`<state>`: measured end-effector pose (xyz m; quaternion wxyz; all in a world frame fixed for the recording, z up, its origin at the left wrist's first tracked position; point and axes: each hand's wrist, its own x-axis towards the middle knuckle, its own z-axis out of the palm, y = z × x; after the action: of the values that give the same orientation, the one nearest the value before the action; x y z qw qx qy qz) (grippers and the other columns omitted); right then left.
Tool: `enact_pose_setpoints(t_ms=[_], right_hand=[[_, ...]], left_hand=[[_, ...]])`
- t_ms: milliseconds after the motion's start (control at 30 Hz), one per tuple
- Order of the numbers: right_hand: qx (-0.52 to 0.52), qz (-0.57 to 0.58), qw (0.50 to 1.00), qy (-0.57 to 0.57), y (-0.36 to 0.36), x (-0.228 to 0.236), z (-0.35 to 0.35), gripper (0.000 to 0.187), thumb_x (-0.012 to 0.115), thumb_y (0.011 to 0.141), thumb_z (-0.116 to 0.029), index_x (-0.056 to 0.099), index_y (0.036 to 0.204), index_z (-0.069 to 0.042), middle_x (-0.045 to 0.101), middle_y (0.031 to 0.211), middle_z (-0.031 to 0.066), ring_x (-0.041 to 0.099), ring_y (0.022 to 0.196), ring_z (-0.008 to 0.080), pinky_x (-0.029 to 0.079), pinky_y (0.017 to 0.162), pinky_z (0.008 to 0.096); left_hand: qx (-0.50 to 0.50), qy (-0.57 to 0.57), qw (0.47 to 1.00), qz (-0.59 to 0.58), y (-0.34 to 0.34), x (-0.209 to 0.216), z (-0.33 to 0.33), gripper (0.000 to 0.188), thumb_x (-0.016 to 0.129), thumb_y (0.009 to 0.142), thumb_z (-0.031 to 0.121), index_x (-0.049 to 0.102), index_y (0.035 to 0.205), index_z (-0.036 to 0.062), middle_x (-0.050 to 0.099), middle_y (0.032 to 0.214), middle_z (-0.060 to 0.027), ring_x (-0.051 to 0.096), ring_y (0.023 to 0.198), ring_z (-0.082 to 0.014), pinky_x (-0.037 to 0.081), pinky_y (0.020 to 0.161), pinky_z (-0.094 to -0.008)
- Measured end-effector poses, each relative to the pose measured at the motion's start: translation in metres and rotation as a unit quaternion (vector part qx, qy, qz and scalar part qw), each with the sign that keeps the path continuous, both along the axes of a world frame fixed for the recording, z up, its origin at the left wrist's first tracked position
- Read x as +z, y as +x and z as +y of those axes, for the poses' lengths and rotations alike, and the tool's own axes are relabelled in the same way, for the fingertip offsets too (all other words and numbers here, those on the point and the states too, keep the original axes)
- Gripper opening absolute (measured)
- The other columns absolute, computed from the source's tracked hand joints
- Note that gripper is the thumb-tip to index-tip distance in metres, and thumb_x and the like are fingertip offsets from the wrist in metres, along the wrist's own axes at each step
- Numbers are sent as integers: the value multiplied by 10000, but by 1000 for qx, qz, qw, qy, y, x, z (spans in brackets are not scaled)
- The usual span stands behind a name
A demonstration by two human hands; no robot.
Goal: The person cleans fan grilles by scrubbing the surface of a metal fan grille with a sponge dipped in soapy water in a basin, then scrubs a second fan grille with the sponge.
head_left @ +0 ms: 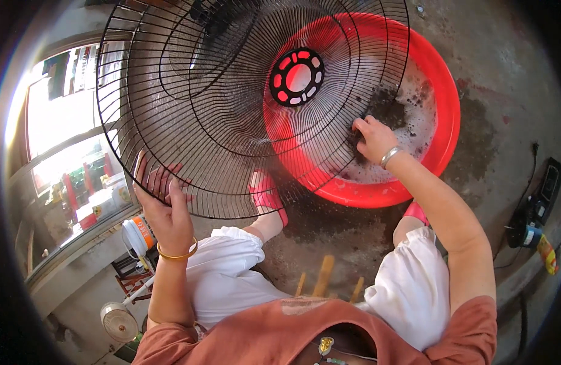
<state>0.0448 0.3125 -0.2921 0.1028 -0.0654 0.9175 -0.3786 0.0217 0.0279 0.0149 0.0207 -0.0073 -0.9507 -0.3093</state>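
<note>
A large round black wire fan grille (pixel 219 131) is held up in front of me, tilted over a red basin. My left hand (pixel 166 207) grips its near left rim, with the fingers behind the wires. The grille's ring-shaped hub (pixel 297 77) shows the basin through its slots. My right hand (pixel 376 141) is at the grille's right part, above the basin, with its fingers pinched together against the wires. Something small and dark shows at the fingertips, too hidden to name. Soapy water with foam (pixel 420 115) and dark patches fills the red basin (pixel 449 100).
Wet concrete floor (pixel 481 121) surrounds the basin. My feet in pink shoes (pixel 269 198) stand near it. To the right lie a black fan base (pixel 543 194) and a plug cord (pixel 531 164). At left are a white bucket (pixel 138 236), a small fan (pixel 119 322) and a window (pixel 67 103).
</note>
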Motion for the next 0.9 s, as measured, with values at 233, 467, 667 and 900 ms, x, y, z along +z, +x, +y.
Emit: enact_pose_setpoints(t_ms=[233, 467, 667, 900], right_hand=[[-22, -53, 998, -16, 8, 10, -17, 304, 636, 718, -122, 522, 998, -88, 558, 962, 152, 593, 913, 360, 508, 779, 443], [25, 23, 989, -145, -12, 64, -21, 286, 656, 707, -169, 558, 964, -88, 590, 935, 141, 597, 877, 337, 502, 751, 420], [-75, 188, 941, -270, -38, 118, -40, 295, 672, 726, -141, 558, 992, -80, 575, 929, 129, 591, 848, 337, 499, 725, 403], [49, 99, 980, -167, 4, 52, -64, 257, 681, 740, -153, 555, 962, -116, 554, 891, 112, 591, 822, 320, 501, 681, 424]], left_hand=[[30, 53, 998, 1, -5, -8, -1, 578, 415, 923, -25, 202, 1456, 41, 568, 1184, -152, 592, 958, -143, 535, 696, -229], [33, 25, 999, -8, -9, -3, -1, 585, 411, 926, 0, 199, 1463, 98, 557, 1204, -226, 652, 920, -231, 547, 698, -287], [42, 39, 998, -14, -8, -1, 1, 583, 415, 926, 0, 201, 1460, 96, 560, 1196, -224, 653, 940, -239, 551, 697, -286], [42, 28, 999, -9, -11, -4, -1, 570, 403, 920, -18, 216, 1449, 82, 577, 1157, -202, 652, 953, -240, 565, 682, -283]])
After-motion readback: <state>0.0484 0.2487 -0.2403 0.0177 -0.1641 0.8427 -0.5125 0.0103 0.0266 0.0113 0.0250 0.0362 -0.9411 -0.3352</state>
